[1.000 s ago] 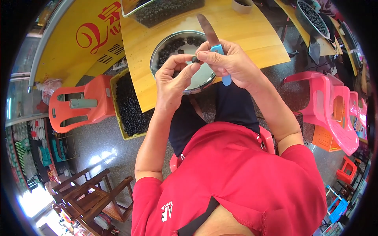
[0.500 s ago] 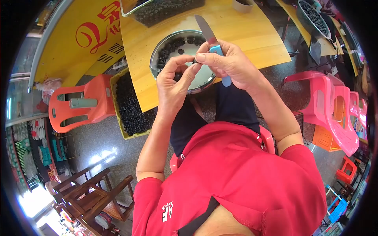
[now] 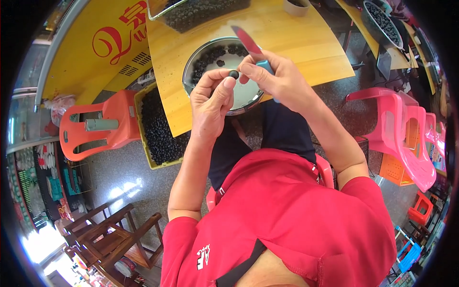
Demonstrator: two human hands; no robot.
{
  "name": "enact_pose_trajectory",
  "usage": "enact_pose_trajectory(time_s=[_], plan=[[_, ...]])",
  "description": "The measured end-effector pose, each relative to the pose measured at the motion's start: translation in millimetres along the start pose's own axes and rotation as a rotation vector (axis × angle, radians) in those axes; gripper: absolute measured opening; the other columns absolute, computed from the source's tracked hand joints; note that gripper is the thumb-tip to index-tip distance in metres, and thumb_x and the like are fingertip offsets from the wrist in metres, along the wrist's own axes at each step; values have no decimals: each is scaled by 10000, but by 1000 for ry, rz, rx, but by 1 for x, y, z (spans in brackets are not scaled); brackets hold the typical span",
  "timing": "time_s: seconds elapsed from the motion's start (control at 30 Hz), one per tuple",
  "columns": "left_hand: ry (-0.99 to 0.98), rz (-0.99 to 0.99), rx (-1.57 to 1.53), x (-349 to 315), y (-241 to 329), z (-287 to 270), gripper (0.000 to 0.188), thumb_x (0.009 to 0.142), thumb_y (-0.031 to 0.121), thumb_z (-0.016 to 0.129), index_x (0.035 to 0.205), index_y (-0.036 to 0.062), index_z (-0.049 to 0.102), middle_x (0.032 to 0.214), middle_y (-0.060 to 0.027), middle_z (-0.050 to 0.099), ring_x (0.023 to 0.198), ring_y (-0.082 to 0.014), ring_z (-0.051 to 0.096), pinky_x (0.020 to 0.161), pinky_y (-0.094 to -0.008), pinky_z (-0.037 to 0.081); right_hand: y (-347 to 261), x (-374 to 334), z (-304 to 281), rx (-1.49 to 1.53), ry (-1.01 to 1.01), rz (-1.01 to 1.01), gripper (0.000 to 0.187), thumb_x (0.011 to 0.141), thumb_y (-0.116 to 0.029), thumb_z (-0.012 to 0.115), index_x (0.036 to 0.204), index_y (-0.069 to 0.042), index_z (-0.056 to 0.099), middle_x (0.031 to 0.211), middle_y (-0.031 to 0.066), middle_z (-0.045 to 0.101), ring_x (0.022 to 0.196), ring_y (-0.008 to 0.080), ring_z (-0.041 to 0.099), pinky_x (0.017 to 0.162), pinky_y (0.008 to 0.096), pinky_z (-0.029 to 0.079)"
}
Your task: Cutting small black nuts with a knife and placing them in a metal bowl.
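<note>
My left hand [image 3: 209, 101] pinches a small, dark, round piece [image 3: 233, 74] between thumb and fingertips; its exact kind is unclear. Close by on the right, my right hand [image 3: 285, 82] is wrapped around the light-blue handle [image 3: 264, 66] of a knife. The knife's blade [image 3: 246, 42] points up and to the far left, with a red sheen on it. Beneath both hands, a round metal bowl [image 3: 250, 92] stands at the table edge, partly covered by them. Dark pieces [image 3: 203, 61] lie along its far and left side.
The wooden table [image 3: 306, 45] bears a clear bin [image 3: 205, 14] of dark pieces and a small cup [image 3: 296, 6]. A yellow crate [image 3: 152, 162] of similar pieces stands left, beside an orange chair [image 3: 122, 115]. Pink chairs [image 3: 382, 107] are at right.
My right thumb has drawn away from the small dark piece, which now shows more fully in my left fingertips. The knife has tilted further left, its tip lower.
</note>
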State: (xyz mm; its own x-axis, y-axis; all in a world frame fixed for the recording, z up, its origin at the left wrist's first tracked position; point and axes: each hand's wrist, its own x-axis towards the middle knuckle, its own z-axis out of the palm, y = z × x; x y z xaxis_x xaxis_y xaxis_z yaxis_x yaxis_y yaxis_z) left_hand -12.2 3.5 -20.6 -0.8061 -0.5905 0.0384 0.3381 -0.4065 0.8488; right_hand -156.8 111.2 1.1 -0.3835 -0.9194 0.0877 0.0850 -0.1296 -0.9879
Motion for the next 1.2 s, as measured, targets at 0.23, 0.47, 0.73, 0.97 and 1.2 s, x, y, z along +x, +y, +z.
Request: enact_pose_trajectory(time_s=[0.23,0.47,0.73,0.97,1.2], plan=[[32,51,188,2,4,4,187,896,104,669,1051,22,604,719,43,554,570,-8,409,498,-165,304,-9,-9,8,-606,145,-246,240,935,-236,615,976,-1,642,851,30,642,786,151,608,702,279,483],[16,224,586,-6,4,-1,185,855,53,703,1027,44,638,727,57,549,649,-12,457,586,-173,360,-10,-8,5,17,12,155,204,933,-265,626,967,-65,625,776,-5,593,588,28,473,493,187,357],[3,103,360,-27,18,-16,181,861,54,695,1027,29,628,740,54,561,624,-5,438,554,-163,337,-11,-7,20,181,-132,321,215,944,-286,610,961,-72,619,770,-13,574,578,17,441,467,184,318],[68,118,153,-23,22,-10,181,909,114,649,1055,27,585,728,30,573,517,-2,368,448,-167,270,-5,-4,32,-640,-20,-437,161,907,-153,628,946,2,610,769,84,597,660,204,589,552,303,442],[49,124,148,-19,16,-8,187,921,128,636,1067,27,577,661,50,498,502,-10,358,441,-176,261,-7,-7,30,-916,43,-554,117,802,-19,648,906,-26,595,785,87,592,668,271,600,560,341,465]])
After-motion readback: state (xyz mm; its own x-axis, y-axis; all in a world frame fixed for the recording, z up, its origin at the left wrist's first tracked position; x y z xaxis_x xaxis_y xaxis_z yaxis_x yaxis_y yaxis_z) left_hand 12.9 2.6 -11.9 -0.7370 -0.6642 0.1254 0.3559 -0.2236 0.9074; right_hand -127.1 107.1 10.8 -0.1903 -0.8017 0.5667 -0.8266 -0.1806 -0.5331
